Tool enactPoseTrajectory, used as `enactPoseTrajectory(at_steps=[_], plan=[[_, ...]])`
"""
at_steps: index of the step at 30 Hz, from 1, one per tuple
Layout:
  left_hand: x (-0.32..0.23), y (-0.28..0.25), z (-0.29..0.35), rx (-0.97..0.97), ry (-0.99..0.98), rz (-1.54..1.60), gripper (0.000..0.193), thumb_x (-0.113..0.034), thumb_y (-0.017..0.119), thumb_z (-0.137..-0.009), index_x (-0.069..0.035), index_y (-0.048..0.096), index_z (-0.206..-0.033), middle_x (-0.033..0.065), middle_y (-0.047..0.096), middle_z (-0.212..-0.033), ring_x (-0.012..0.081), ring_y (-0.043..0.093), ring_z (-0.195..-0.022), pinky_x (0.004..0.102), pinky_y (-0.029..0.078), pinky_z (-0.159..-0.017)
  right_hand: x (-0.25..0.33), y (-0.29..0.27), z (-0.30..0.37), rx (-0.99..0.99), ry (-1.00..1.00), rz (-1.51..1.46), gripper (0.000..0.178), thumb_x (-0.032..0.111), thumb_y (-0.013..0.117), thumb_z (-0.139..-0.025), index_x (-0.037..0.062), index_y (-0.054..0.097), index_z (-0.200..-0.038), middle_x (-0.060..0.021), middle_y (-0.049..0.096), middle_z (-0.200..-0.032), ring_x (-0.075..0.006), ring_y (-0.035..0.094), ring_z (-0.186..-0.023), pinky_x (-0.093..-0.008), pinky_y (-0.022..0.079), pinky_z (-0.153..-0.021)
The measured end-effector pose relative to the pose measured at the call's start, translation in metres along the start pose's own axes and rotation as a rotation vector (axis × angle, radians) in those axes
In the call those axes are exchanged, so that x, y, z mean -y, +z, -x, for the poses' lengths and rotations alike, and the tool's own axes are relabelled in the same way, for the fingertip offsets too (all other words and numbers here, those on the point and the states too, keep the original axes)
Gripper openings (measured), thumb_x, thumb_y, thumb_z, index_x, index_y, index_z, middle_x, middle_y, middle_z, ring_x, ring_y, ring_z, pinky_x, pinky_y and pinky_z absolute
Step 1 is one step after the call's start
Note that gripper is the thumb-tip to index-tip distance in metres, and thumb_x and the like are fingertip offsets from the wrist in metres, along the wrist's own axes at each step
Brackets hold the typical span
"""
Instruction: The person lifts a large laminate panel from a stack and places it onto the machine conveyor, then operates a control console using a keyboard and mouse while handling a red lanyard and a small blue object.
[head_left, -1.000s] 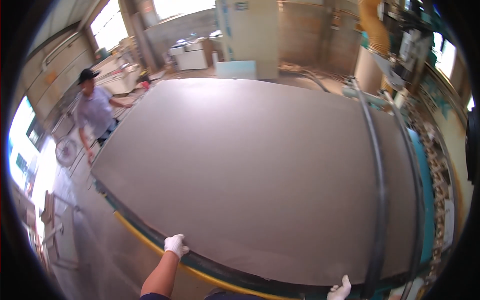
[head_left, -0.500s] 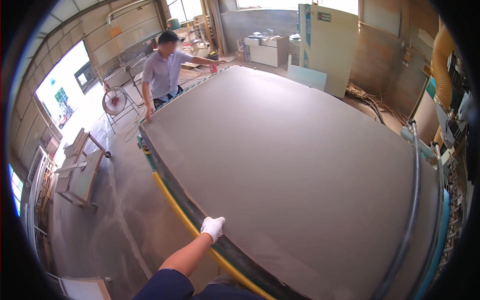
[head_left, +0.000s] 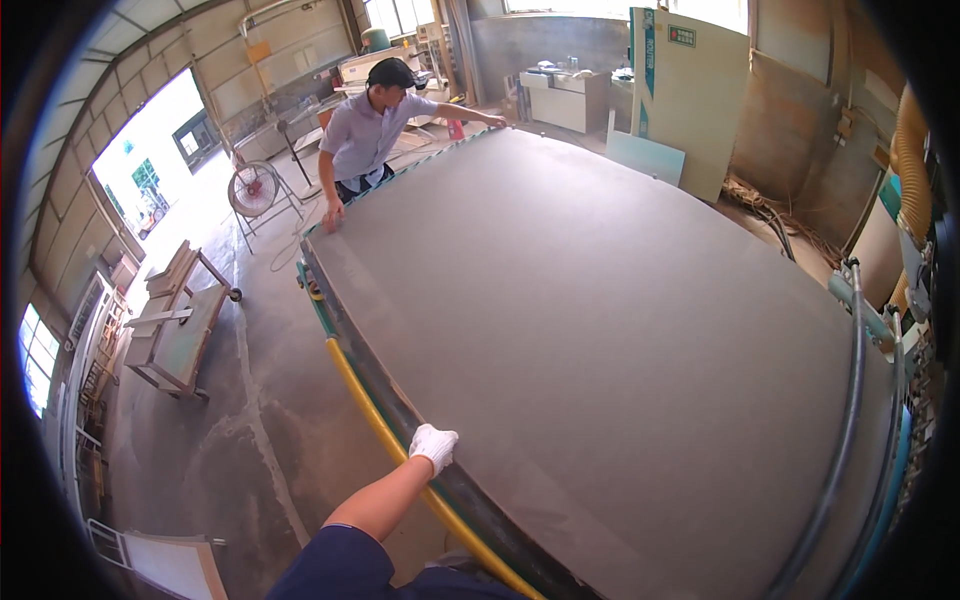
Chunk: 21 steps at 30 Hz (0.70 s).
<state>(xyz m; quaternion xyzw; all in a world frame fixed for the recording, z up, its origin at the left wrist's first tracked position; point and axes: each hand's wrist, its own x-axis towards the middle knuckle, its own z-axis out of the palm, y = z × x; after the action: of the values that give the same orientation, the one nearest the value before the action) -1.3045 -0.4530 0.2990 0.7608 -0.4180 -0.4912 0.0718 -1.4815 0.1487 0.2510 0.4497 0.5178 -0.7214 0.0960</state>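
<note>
A large grey-brown flat panel lies across a machine table and takes up most of the view. My left hand, in a white knit glove, is closed over the panel's near-left edge, with the fingers curled on its top and partly hidden. Just under that edge run a dark rail and a yellow tube. My right hand is out of view. At the far left corner a co-worker in a light shirt and dark cap rests one bare hand on the corner and stretches the other along the far edge.
A dark curved bar stands over the panel's right side. A wheeled wooden cart and a fan on a stand are to the left. Behind are a white desk, a tall pale cabinet and a yellow hose.
The view has shifted slightly, so the scene sits further right. The co-worker's arm reaches along the far edge, its hand now down at the panel. My left hand keeps its place on the edge.
</note>
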Motion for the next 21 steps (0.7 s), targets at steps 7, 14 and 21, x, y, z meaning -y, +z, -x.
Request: enactPoseTrajectory(at_steps=[7,14,21], plan=[[0.013,0.001,0.012,-0.439,0.559,-0.654,0.083,-0.044,0.075,-0.078,-0.001,0.042,-0.141,0.0205,0.05,-0.132,0.037,0.052,-0.124,0.0429,0.048,-0.098,0.001,-0.004,0.004,-0.003,0.047,-0.026,0.043,0.038,0.065,-0.095,0.0049,0.054,-0.119,-0.0041,0.052,-0.082,-0.016,0.041,-0.053,-0.0269,0.037,-0.047],[0.032,0.049,0.01,-0.361,0.846,-0.774,0.085,-0.056,0.057,-0.089,-0.002,0.034,-0.151,0.0221,0.024,-0.16,0.0395,0.011,-0.151,0.0555,0.002,-0.121,0.008,-0.023,-0.011,-0.029,0.095,0.022,0.041,0.037,0.068,-0.093,0.0068,0.055,-0.119,-0.004,0.053,-0.084,-0.0167,0.043,-0.057,-0.0287,0.039,-0.051],[0.018,0.058,0.012,-0.349,0.813,-0.794,0.085,-0.058,0.051,-0.091,-0.005,0.031,-0.154,0.02,0.02,-0.162,0.0366,0.011,-0.152,0.0551,0.003,-0.121,0.025,0.01,0.021,0.014,0.057,0.083,0.032,0.039,0.065,-0.095,0.0097,0.054,-0.098,-0.0024,0.047,-0.077,-0.0167,0.042,-0.06,-0.0298,0.037,-0.054]])
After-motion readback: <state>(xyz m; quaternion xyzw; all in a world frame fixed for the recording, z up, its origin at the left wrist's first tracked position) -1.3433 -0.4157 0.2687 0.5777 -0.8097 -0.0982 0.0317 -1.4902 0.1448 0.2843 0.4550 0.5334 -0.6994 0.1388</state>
